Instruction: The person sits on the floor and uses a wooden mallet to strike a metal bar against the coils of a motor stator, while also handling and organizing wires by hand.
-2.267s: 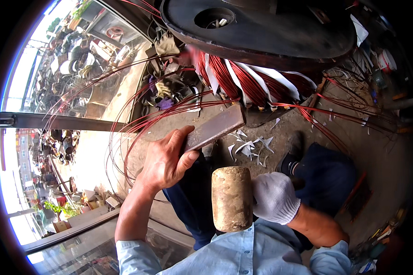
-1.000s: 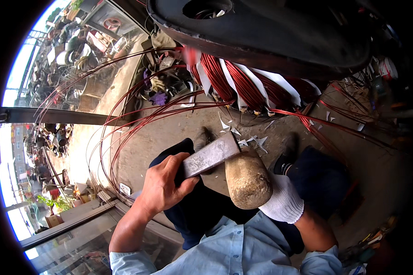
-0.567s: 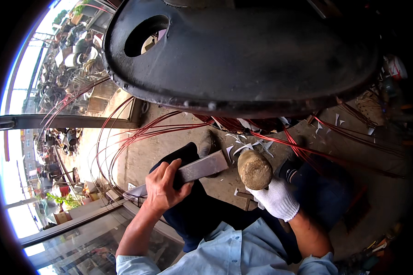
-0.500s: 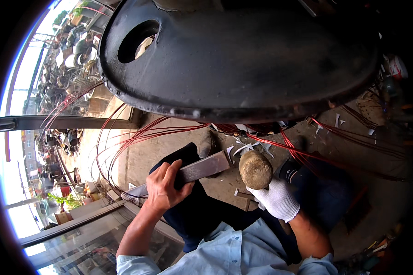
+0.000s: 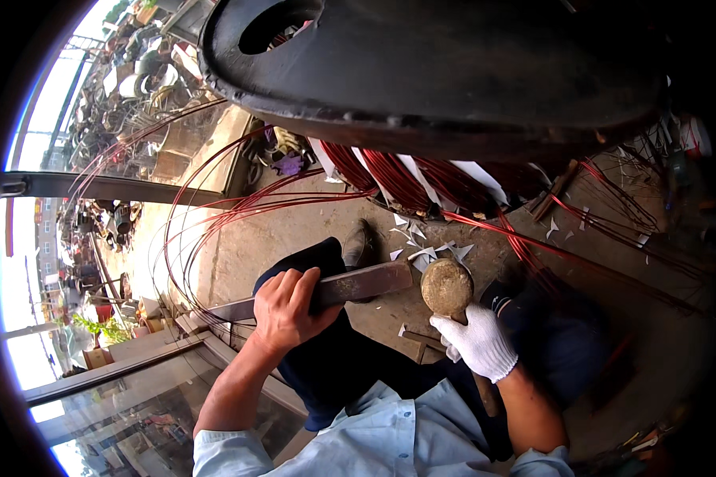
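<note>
My bare left hand is closed around a long, flat grey-brown bar, which slants across above my left knee. In my right hand, in a white knitted glove, is a mallet with a worn, round head; its handle runs down behind the glove. The mallet's head stands just right of the bar's end, with a small gap between them. Ahead of both hands is a big black metal housing. Under its rim show bundles of red wire windings with white strips between them.
Loose red wires loop out to the left and right of the housing. White paper scraps lie on the concrete floor. A glazed metal frame stands at lower left, and a scrap heap lies beyond.
The view has shifted, so the housing sits higher and more of the red windings shows. The mallet's head has tipped to a rounder outline. Both hands keep their hold.
</note>
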Demonstrator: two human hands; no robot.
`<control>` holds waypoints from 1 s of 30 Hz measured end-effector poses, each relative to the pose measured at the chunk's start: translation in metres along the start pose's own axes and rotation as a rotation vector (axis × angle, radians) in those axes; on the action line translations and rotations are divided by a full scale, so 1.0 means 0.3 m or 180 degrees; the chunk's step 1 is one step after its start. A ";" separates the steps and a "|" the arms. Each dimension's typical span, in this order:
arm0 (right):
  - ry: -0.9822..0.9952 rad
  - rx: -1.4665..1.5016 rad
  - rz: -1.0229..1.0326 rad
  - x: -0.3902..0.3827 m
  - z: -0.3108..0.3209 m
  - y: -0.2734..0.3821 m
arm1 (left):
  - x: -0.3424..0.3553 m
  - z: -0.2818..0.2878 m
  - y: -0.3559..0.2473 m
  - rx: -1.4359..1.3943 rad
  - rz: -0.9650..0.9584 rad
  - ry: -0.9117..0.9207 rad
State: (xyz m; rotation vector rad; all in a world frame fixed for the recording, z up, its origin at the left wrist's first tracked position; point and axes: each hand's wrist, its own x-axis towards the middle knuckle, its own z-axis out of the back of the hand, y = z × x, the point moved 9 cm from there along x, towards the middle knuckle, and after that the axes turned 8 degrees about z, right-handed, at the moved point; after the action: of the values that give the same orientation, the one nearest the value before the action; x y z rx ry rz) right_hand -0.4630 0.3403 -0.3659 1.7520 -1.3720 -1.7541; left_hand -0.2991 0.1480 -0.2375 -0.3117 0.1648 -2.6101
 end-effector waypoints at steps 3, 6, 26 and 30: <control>-0.0022 0.0271 -0.0178 0.002 -0.017 -0.016 | -0.009 -0.001 -0.023 0.0145 -0.0116 -0.0126; -0.0005 0.0105 -0.0151 0.021 -0.023 -0.047 | -0.028 0.009 -0.029 0.0080 -0.0171 -0.0396; -0.0354 0.0853 -0.0938 0.120 -0.062 -0.260 | -0.122 0.064 0.026 -0.0181 -0.0144 -0.0969; -0.0349 0.0895 -0.1009 0.135 -0.061 -0.292 | -0.121 0.067 0.032 -0.0193 -0.0157 -0.0924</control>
State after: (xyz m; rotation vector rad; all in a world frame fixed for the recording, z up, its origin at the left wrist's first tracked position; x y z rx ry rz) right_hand -0.4203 0.3452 -0.4542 2.1525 -1.5159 -1.9177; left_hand -0.2588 0.1566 -0.2265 -0.7182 0.1367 -2.5757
